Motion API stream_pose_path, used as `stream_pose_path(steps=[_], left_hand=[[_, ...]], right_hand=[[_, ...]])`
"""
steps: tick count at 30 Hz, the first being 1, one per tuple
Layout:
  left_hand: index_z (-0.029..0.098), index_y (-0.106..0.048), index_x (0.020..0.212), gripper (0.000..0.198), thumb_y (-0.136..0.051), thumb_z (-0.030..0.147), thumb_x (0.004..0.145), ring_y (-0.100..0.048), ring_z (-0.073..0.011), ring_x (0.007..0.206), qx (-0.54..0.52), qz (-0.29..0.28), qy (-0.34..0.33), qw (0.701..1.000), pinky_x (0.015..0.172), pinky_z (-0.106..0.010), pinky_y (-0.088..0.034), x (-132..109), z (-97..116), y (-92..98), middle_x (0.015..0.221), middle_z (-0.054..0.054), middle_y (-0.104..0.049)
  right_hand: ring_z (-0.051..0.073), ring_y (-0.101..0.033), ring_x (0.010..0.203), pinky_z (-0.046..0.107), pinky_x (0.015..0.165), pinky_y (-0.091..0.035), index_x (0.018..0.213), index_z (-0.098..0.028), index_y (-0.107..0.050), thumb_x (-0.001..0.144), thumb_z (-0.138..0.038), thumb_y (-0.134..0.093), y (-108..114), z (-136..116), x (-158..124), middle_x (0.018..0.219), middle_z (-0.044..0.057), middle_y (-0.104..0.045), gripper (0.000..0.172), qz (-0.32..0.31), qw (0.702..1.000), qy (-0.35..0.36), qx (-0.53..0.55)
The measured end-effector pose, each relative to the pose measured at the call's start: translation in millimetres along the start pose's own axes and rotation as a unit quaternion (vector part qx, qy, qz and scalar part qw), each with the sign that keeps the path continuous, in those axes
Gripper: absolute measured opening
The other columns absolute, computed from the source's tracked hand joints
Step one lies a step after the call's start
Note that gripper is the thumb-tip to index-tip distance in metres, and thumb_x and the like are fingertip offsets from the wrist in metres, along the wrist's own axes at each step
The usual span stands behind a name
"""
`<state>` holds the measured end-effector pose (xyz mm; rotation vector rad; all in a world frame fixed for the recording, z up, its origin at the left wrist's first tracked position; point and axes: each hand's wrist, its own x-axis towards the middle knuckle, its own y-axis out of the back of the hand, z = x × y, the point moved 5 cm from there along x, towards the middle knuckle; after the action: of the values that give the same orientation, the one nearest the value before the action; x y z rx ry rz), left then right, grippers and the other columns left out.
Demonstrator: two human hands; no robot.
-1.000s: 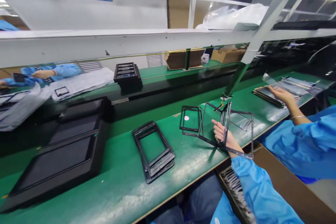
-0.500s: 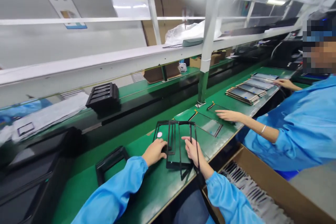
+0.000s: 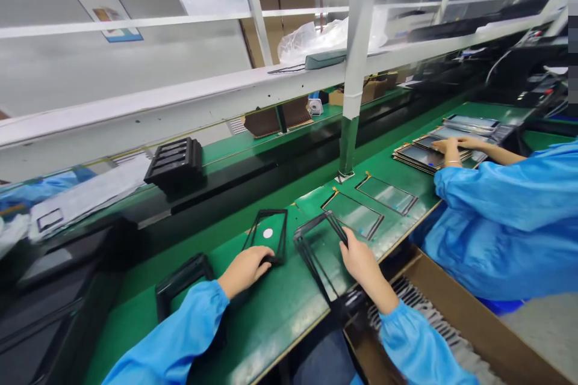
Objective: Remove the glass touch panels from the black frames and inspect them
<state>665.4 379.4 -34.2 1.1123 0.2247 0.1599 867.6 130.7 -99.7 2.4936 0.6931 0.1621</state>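
Observation:
My left hand is closed on the near edge of a black frame, which lies on the green bench around a white round spot. My right hand grips the right side of several thin black frames, tilted over the bench's front part. Behind them, two clear glass panels with dark borders and orange tabs lie flat, touched by neither of my hands. A thicker black frame rests left of my left hand, partly behind my sleeve.
Black trays stand at the left, and a black stack on the rear ledge. A white post rises behind the panels. At right, a person's hands touch stacked panels. A cardboard box sits below the bench edge.
The frames have separated: my right hand has moved right with several, my left hand slightly left and down. The other person's hand has left the second glass panel for the stacks. The view has shifted.

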Motion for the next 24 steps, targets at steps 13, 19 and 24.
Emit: stream_pose_path(steps=[13,19,24], left_hand=[[0.013,-0.074,0.122,0.045,-0.061,0.041,0.090,-0.048,-0.0114,0.061,-0.320,0.134,0.089,0.934,0.052,-0.024,-0.038,-23,-17,120.3,0.092,-0.005,-0.062],[0.011,-0.078,0.111,0.039,-0.070,0.035,0.081,-0.044,-0.0077,0.053,-0.452,0.076,0.129,0.880,0.043,-0.021,-0.029,-19,-19,125.4,0.086,-0.005,-0.061],[0.010,-0.078,0.086,0.021,-0.075,0.028,0.076,-0.044,-0.0073,0.045,-0.500,-0.023,0.159,0.851,0.040,-0.021,-0.031,-7,-16,76.7,0.063,-0.001,-0.059]], right_hand=[[0.032,-0.077,0.077,0.037,0.069,-0.054,0.125,-0.024,-0.072,0.101,-0.042,-0.043,56,2,-2,0.084,0.010,-0.081,0.042,-0.024,0.980,0.141,-0.139],[0.024,-0.054,0.041,0.033,0.050,-0.042,0.125,-0.020,-0.074,0.100,-0.047,-0.043,46,-40,-13,0.045,-0.005,-0.050,0.048,-0.069,0.975,0.201,-0.058],[0.023,-0.063,0.053,0.033,0.059,-0.049,0.122,-0.023,-0.076,0.101,-0.043,-0.044,5,-76,-20,0.063,0.001,-0.069,0.043,-0.117,0.969,0.214,-0.040]])
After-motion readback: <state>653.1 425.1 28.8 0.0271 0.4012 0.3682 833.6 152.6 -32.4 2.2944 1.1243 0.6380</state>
